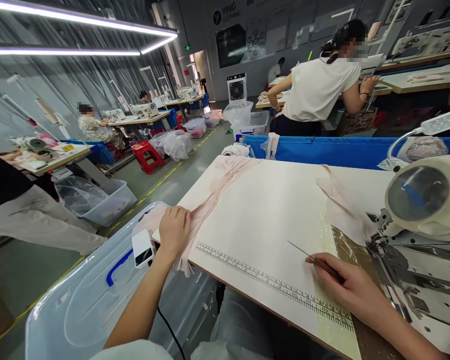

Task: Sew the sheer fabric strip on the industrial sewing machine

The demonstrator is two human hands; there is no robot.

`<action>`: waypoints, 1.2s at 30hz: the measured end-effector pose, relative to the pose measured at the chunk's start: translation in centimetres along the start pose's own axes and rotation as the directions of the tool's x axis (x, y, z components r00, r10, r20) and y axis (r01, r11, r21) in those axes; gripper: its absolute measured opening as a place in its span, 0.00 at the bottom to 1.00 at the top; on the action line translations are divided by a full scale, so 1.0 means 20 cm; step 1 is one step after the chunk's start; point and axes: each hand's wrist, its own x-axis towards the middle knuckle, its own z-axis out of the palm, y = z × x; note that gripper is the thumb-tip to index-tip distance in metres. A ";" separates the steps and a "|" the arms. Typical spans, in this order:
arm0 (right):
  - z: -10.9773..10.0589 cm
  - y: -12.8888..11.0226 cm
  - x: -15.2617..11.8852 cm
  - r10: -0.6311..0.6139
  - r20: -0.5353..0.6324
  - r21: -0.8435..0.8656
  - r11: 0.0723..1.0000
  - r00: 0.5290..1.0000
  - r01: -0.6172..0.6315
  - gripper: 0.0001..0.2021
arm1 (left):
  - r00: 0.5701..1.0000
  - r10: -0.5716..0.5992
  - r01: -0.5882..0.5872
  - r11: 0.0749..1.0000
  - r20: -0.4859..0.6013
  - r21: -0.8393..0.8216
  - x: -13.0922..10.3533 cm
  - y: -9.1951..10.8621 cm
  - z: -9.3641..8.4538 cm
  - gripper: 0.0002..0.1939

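My left hand [175, 231] is closed over a bunch of pale pink fabric strips [225, 182] at the table's left edge. The strips spread onto the tabletop beyond it, and their ends hang below my fingers. In my right hand [339, 280] is an awl [302, 251], its brown handle in my grip and its thin metal spike pointing left above the white table [270, 215]. Another pale pink fabric piece [341, 200] runs toward the sewing machine [420, 200] on the right, its end by the presser foot area.
A printed ruler [270, 282] runs along the table's front edge. Left of the table stands a large clear plastic bin [82, 310], with a small white device [142, 248] above it. A blue cloth barrier [322, 150] lies behind. Co-workers sit or stand at other tables; a red stool [147, 156] stands in the aisle.
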 end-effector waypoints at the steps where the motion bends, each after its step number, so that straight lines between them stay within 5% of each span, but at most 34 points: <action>1: -0.01 0.00 0.02 0.034 0.000 0.043 0.999 0.999 -0.034 0.16 | 1.000 0.016 -0.016 0.999 -0.016 -0.028 0.00 0.04 -0.02 0.15; 5: 0.01 -0.05 0.09 0.172 0.084 0.347 0.918 0.982 -0.190 0.23 | 0.989 0.141 -0.132 0.980 0.049 -0.150 0.01 0.23 -0.06 0.12; 9: 0.08 -0.11 0.13 0.136 0.159 0.498 0.844 0.978 -0.199 0.26 | 0.956 0.255 -0.223 0.952 0.144 -0.209 0.02 0.38 -0.06 0.09; 15: 0.13 -0.12 0.18 0.123 0.223 0.530 0.817 0.967 -0.226 0.25 | 0.944 0.307 -0.257 0.916 0.124 -0.308 0.02 0.39 -0.05 0.10; 20: 0.20 -0.18 0.34 0.148 0.218 0.555 0.794 0.965 -0.247 0.19 | 0.933 0.332 -0.257 0.888 0.142 -0.382 0.01 0.41 -0.05 0.10; 25: 0.30 -0.30 0.60 0.146 0.137 0.600 0.775 0.980 -0.199 0.13 | 0.857 0.472 -0.387 0.853 0.204 -0.349 0.03 0.55 -0.04 0.13; 30: 0.37 -0.38 0.82 0.200 0.084 0.651 0.731 0.976 -0.205 0.09 | 0.691 0.671 -0.569 0.734 0.269 -0.370 -0.02 0.78 0.02 0.08; 34: 0.31 -0.38 0.80 0.245 -0.007 0.688 0.704 0.970 -0.173 0.05 | 0.532 0.831 -0.632 0.517 0.163 -0.577 -0.07 0.87 0.01 0.08; 36: 0.22 -0.37 0.67 0.242 -0.050 0.711 0.690 0.969 -0.136 0.08 | 0.557 0.823 -0.548 0.465 0.111 -0.695 -0.06 0.85 -0.04 0.09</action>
